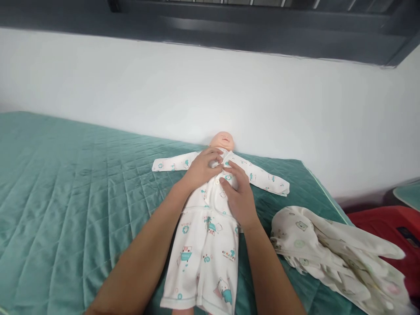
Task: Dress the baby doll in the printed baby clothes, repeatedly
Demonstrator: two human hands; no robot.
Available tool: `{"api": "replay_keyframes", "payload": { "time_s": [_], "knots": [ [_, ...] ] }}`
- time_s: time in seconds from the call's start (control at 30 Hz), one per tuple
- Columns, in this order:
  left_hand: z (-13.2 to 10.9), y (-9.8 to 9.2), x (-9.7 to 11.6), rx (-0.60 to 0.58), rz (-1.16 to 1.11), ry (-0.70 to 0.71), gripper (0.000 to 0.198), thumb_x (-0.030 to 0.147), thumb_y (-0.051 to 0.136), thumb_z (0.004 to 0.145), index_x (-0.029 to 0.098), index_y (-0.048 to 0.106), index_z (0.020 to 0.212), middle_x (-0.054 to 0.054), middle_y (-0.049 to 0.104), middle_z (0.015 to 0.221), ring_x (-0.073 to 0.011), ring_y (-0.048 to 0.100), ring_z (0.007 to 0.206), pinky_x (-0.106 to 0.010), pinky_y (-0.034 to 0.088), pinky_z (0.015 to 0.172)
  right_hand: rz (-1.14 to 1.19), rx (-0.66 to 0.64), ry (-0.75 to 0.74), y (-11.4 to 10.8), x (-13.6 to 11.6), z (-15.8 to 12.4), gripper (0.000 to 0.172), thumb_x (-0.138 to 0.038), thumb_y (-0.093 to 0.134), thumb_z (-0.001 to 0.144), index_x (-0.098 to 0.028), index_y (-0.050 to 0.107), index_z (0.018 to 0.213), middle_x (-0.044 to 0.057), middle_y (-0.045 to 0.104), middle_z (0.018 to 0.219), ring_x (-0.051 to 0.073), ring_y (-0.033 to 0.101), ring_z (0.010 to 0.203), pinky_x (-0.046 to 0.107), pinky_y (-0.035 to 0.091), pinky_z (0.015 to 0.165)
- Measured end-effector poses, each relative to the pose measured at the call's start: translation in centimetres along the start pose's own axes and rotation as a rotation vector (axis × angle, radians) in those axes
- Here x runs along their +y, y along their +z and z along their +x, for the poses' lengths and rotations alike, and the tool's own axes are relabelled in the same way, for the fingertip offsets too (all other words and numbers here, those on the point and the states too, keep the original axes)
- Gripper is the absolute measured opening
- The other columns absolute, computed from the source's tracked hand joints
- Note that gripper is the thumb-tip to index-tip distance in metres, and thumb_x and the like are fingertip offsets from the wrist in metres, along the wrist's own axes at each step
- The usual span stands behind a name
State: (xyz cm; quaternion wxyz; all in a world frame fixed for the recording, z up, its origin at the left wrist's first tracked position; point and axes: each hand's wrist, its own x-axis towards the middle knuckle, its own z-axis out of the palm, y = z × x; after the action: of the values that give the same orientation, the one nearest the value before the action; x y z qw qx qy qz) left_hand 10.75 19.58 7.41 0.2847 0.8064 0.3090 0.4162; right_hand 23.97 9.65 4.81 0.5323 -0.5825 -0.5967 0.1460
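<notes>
A baby doll (223,140) lies on its back on a green quilted bed (65,183), head toward the white wall. It wears a white printed romper (205,249) with its sleeves spread out to both sides. My left hand (203,168) is closed, pinching the romper's fabric at the doll's upper chest near the collar. My right hand (238,192) rests on the chest just right of it, fingers curled on the front placket by the snaps.
A second cream printed garment (331,253) lies crumpled on the bed to the right. A red object (390,227) sits past the bed's right edge. The white wall (210,87) runs along the far side, under a dark window frame.
</notes>
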Motion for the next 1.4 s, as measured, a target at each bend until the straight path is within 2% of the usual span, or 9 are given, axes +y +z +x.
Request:
{"api": "replay_keyframes", "payload": {
  "time_s": [0.23,0.4,0.63,0.87,1.13,1.4],
  "knots": [
    [-0.8,-0.6,1.4,-0.092,-0.093,-0.026,0.020,0.031,0.054,0.092,0.022,0.068,0.080,-0.004,0.063,0.130,-0.0203,0.055,0.125,-0.037,0.043,0.108,0.164,0.026,0.073,-0.4,0.0,0.2,0.016,-0.034,0.061,0.087,-0.026,0.064,0.101,0.004,0.056,0.142,0.024,0.046,0.136,0.049,0.028,0.118],
    [-2.8,-1.3,1.3,-0.119,-0.117,-0.033,0.023,0.033,0.053,0.094,0.021,0.069,0.082,-0.005,0.057,0.141,-0.0218,0.046,0.136,-0.041,0.032,0.118,0.197,-0.030,0.069,-1.0,0.5,0.3,0.013,-0.035,0.065,0.085,-0.026,0.064,0.096,0.003,0.055,0.143,0.024,0.044,0.138,0.047,0.027,0.119],
    [-5.5,-2.2,1.2,-0.162,-0.154,-0.053,0.023,0.036,0.052,0.097,0.023,0.071,0.098,-0.004,0.046,0.153,-0.0218,0.031,0.148,-0.044,0.021,0.125,0.156,-0.083,0.015,-1.2,0.5,0.3,0.020,-0.033,0.073,0.080,-0.027,0.063,0.095,0.003,0.051,0.145,0.024,0.042,0.139,0.046,0.025,0.120],
    [-5.3,-2.9,0.3,-0.220,-0.227,-0.027,0.017,0.036,0.058,0.094,0.026,0.071,0.102,-0.003,0.043,0.156,-0.0232,0.031,0.148,-0.046,0.027,0.122,0.134,-0.069,0.027,-1.0,0.5,0.3,0.020,-0.031,0.074,0.078,-0.027,0.063,0.094,0.003,0.052,0.144,0.024,0.043,0.138,0.047,0.025,0.120],
    [-5.3,-2.7,-0.2,-0.206,-0.221,-0.013,0.017,0.034,0.060,0.093,0.026,0.072,0.102,-0.003,0.044,0.155,-0.0224,0.031,0.148,-0.048,0.022,0.124,0.149,-0.089,0.066,-1.1,0.2,0.3,0.020,-0.030,0.074,0.078,-0.028,0.064,0.095,0.001,0.050,0.145,0.024,0.041,0.140,0.047,0.026,0.119],
    [-5.2,-2.7,-0.5,-0.232,-0.255,-0.044,0.019,0.037,0.060,0.093,0.028,0.073,0.103,-0.001,0.042,0.157,-0.0228,0.028,0.150,-0.048,0.021,0.124,0.115,-0.065,0.039,-0.9,0.0,0.3,0.020,-0.031,0.074,0.077,-0.027,0.062,0.093,0.004,0.052,0.143,0.026,0.043,0.138,0.050,0.026,0.118]
  ]
}}
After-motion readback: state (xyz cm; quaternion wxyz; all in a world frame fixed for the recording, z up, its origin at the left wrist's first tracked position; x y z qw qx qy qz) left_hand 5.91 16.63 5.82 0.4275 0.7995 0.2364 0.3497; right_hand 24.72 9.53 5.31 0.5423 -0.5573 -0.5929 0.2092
